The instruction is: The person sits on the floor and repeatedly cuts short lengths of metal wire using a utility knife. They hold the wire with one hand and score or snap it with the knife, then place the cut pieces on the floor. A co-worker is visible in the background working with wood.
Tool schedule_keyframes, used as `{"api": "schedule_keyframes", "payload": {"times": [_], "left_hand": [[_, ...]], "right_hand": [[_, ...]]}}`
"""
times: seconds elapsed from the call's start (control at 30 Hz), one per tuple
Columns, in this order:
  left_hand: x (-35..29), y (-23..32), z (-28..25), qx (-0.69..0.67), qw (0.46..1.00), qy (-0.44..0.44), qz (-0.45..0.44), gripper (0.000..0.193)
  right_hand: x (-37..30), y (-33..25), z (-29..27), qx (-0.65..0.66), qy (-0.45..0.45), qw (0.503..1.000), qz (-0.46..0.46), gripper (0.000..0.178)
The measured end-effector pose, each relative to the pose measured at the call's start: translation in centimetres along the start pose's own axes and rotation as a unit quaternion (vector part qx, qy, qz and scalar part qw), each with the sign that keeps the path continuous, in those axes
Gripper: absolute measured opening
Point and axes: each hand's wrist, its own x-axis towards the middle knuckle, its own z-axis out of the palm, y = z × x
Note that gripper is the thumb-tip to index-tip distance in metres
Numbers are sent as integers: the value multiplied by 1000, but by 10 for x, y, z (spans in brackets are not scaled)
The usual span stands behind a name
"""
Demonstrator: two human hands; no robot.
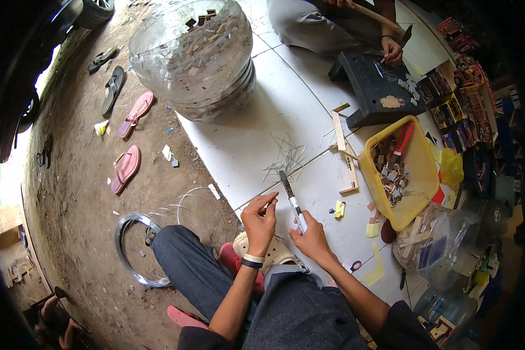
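My right hand (pixel 313 238) is closed around the pale handles of a pair of pliers (pixel 293 200), whose dark jaws point away from me. To its left, my left hand (pixel 259 223) has its thumb and fingers drawn together; whatever they may pinch is too fine to make out. Beyond the jaws, short cut wires (pixel 286 156) lie scattered on the white tiles. A coil of shiny wire (pixel 121 245) rests on the dirt beside my left knee, with loose strands curving off it.
A yellow tub (pixel 398 224) of small pieces stands at the right, near a wooden frame (pixel 349 169). A big clear plastic container (pixel 186 76) stands at the tile edge. Across from me, a person's hand (pixel 392 51) works over a black stool (pixel 373 96). Pink sandals (pixel 126 169) lie left.
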Motion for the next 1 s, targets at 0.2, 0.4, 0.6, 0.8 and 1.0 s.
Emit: {"api": "schedule_keyframes", "payload": {"times": [0.2, 0.4, 0.6, 0.8, 1.0], "left_hand": [[1, -4, -1, 41, 999, 21, -14, 20], [3, -4, -4, 37, 999, 18, -27, 20], [5, -3, -7, 6, 999, -3, -49, 22], [5, 0, -3, 18, 998, 12, -51, 17], [1, -4, -3, 27, 999, 13, -31, 16]], "right_hand": [[5, 4, 4, -21, 16, 1000, -14, 25], [-4, -5, 1, 36, 33, 998, -47, 37], [-16, -1, 5, 12, 23, 995, -96, 40], [-12, -1, 9, -11, 64, 995, -74, 39], [-5, -2, 10, 38, 53, 996, -67, 39]]}}
